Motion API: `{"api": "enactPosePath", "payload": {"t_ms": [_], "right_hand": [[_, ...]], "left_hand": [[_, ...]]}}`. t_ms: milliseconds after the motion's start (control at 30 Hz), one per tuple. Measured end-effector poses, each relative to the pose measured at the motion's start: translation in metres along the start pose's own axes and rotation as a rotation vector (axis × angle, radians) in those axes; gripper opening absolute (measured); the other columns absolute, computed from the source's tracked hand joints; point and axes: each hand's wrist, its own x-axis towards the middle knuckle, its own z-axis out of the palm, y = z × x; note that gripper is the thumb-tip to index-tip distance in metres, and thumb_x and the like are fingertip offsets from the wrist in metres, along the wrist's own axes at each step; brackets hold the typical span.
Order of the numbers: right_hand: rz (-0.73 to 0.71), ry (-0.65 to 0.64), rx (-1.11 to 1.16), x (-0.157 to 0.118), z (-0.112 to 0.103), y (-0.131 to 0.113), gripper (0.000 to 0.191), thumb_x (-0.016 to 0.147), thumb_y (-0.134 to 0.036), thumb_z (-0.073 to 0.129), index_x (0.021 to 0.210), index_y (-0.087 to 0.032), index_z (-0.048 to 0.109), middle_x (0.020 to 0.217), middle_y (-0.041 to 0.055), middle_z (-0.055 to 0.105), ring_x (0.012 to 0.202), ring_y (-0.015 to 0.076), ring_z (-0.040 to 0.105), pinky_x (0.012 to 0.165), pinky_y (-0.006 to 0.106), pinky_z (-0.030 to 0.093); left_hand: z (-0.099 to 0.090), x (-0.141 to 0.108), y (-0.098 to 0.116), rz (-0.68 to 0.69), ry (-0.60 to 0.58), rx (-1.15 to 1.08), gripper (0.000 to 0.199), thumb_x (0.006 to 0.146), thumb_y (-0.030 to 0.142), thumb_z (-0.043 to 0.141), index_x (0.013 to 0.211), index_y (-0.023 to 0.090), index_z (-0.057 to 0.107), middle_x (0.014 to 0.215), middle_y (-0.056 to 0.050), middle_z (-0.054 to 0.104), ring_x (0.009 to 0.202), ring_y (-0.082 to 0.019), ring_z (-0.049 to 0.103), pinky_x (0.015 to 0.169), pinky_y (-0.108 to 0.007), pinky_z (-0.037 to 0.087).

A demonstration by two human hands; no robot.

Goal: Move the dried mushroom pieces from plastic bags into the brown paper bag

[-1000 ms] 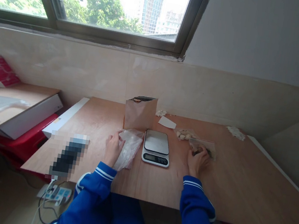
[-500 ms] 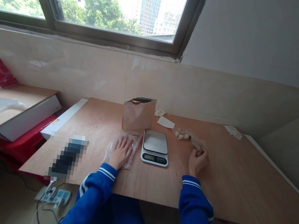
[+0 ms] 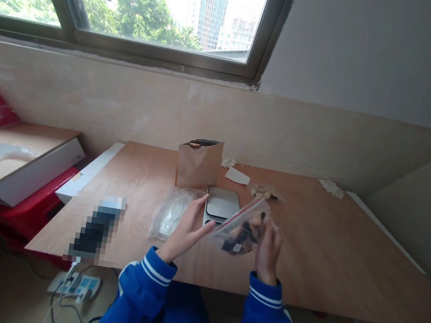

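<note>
My right hand (image 3: pixel 269 251) grips the right side of a clear zip bag (image 3: pixel 243 231) with a red strip along its top. Dark and tan pieces, too small to name, fill its lower part. The bag is tilted in the air before the digital kitchen scale (image 3: pixel 224 202) and hides much of the scale's front. My left hand (image 3: pixel 188 231), thumb and fingers apart, reaches toward the bag's left edge and holds nothing. Under and left of that hand lies a stack of clear plastic bags (image 3: pixel 172 213) on the wooden table (image 3: pixel 319 254).
A brown paper bag (image 3: pixel 198 164) stands open behind the scale. Near it lie a white card (image 3: pixel 237 176), a small pale pile (image 3: pixel 229 163) and a plastic bag of tan pieces (image 3: pixel 263 192). A blurred-out dark device (image 3: pixel 97 230) with a cable lies left. White scraps (image 3: pixel 331 188) lie far right.
My right hand has brought the zip bag up from the right side of the table to in front of the scale. My left hand has lifted off the plastic bags and moved right.
</note>
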Motion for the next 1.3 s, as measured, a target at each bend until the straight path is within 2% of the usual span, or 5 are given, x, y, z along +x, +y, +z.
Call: {"api": "enactPosePath", "payload": {"t_ms": [133,300,433,667,1300], "right_hand": [[0.053,-0.278,0.076,-0.014,0.028,-0.027,0.041,0.078,-0.058,0.059,0.066,-0.019,0.053,0.061,-0.0022,0.055,0.055,0.0122,0.051,0.052,0.023,0.044],[0.005,-0.251,-0.014,-0.017,0.046,-0.025,0.04,0.082,-0.059,0.056,0.082,-0.019,0.057,0.074,0.0016,0.059,0.063,0.0149,0.055,0.057,0.027,0.047],[-0.238,0.014,-0.216,-0.04,0.058,-0.028,0.041,0.083,-0.052,0.059,0.108,-0.02,0.051,0.112,0.0116,0.055,0.085,0.0187,0.055,0.072,0.033,0.049],[-0.081,-0.596,-0.08,-0.071,0.074,-0.046,0.027,0.091,-0.046,0.051,0.091,-0.02,0.059,0.082,0.0027,0.064,0.075,0.0168,0.062,0.069,0.028,0.052],[-0.174,-0.67,-0.114,-0.066,0.07,-0.046,0.026,0.091,-0.036,0.053,0.083,-0.019,0.071,0.085,0.0052,0.07,0.08,0.0191,0.064,0.075,0.03,0.049]], "left_hand": [[-0.008,-0.001,0.021,-0.046,-0.166,-0.125,0.033,0.092,0.045,0.05,0.105,0.017,0.062,0.098,-0.007,0.062,0.088,-0.017,0.058,0.078,-0.029,0.045],[-0.008,-0.007,0.022,-0.105,-0.19,-0.196,0.03,0.094,0.044,0.047,0.082,0.017,0.051,0.07,0.002,0.051,0.064,-0.011,0.046,0.059,-0.023,0.035],[0.003,-0.008,0.015,-0.124,-0.095,-0.211,0.028,0.095,0.043,0.044,0.08,0.019,0.045,0.066,0.004,0.046,0.061,-0.01,0.045,0.058,-0.024,0.035],[0.009,-0.01,0.006,-0.107,0.026,-0.196,0.023,0.096,0.041,0.044,0.096,0.019,0.05,0.089,-0.004,0.058,0.082,-0.016,0.056,0.073,-0.028,0.044],[-0.006,-0.005,0.011,-0.285,0.128,-0.096,0.041,0.093,0.052,0.043,0.068,0.02,0.044,0.055,0.003,0.05,0.052,-0.012,0.049,0.053,-0.025,0.037]]}}
